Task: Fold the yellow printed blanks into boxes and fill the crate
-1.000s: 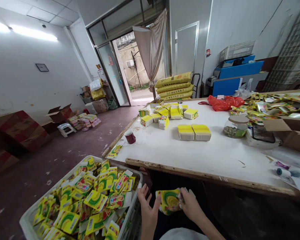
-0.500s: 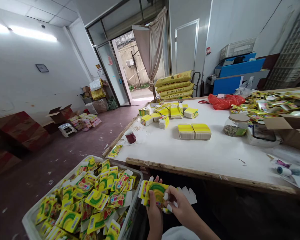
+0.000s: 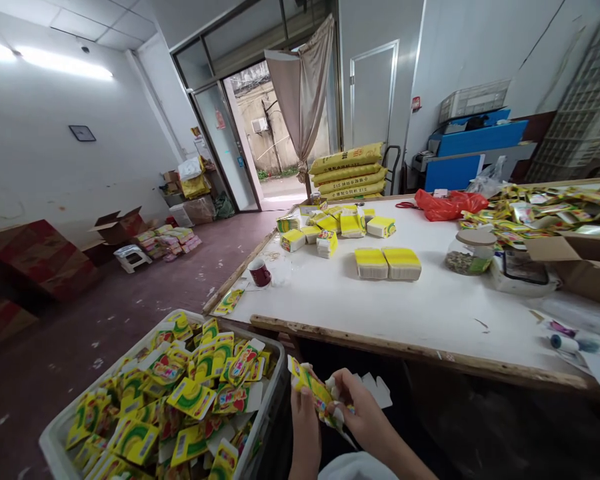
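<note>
Between my two hands is a small yellow cardboard box (image 3: pixel 310 385) with green and red print, tilted and seen partly from its edge. My left hand (image 3: pixel 305 417) grips its left part, thumb on the near side. Fingers of my right hand (image 3: pixel 357 403) pinch its right end, where white flaps show; the fingertips partly hide that end. White notched cardboard flaps (image 3: pixel 377 390) stick out behind my right hand, over the dark lap area. Just left of my hands stands a clear plastic bin (image 3: pixel 275 400) heaped with similar yellow boxes (image 3: pixel 193 398).
The white table (image 3: pixel 320 300) has a wooden edge in front of me. On it are a dark red mug (image 3: pixel 259 273), two stacks of yellow-topped cards (image 3: pixel 387 264), a lidded jar (image 3: pixel 470 253), a red plastic bag (image 3: pixel 450 205) and an open carton (image 3: pixel 580 267).
The yellow box has turned from showing its broad printed face to a more edge-on tilt. My left fingers have curled in around it, while my right hand stays at its right end.
</note>
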A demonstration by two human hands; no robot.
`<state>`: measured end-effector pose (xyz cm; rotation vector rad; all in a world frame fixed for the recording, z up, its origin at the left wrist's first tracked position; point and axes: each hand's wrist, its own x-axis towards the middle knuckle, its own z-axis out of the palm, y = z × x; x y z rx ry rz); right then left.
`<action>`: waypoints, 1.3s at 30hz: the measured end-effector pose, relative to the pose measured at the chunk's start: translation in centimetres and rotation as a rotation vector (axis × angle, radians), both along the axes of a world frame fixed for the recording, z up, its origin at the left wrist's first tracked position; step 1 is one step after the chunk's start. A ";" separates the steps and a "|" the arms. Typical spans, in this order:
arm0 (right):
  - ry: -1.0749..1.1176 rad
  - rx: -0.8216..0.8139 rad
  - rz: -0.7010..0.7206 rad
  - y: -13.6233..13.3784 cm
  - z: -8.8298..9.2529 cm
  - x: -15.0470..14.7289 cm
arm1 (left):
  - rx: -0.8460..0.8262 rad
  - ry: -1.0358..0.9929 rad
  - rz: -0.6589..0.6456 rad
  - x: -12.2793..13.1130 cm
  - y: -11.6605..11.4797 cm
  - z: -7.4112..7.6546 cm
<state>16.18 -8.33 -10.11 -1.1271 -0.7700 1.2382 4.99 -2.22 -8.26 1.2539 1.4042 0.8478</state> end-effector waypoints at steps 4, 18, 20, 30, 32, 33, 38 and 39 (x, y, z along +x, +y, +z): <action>0.099 0.066 0.078 0.0 0.3 -0.9 | 0.080 0.040 0.048 0.4 0.8 0.5; -0.711 0.183 -0.023 -0.3 -2.5 6.9 | 0.106 0.082 -0.172 -1.7 0.4 2.1; -0.851 0.246 0.041 -0.1 -2.2 7.2 | 0.206 0.203 -0.352 -1.5 1.0 3.1; -0.411 0.073 -0.162 -0.3 -3.6 6.2 | -0.021 0.528 -0.479 1.9 -1.5 0.9; -0.127 -0.043 -0.051 -0.4 -3.9 5.9 | 0.032 0.528 -0.484 2.3 -2.5 0.3; -0.016 -0.096 0.005 -0.4 -3.8 5.6 | 0.055 0.528 -0.492 2.4 -2.8 0.0; 0.220 -0.226 0.086 -0.1 -3.2 4.2 | 0.152 0.565 -0.576 2.3 -3.4 -0.5; 0.256 -0.231 0.093 -0.1 -3.2 4.0 | 0.169 0.573 -0.604 2.2 -3.5 -0.6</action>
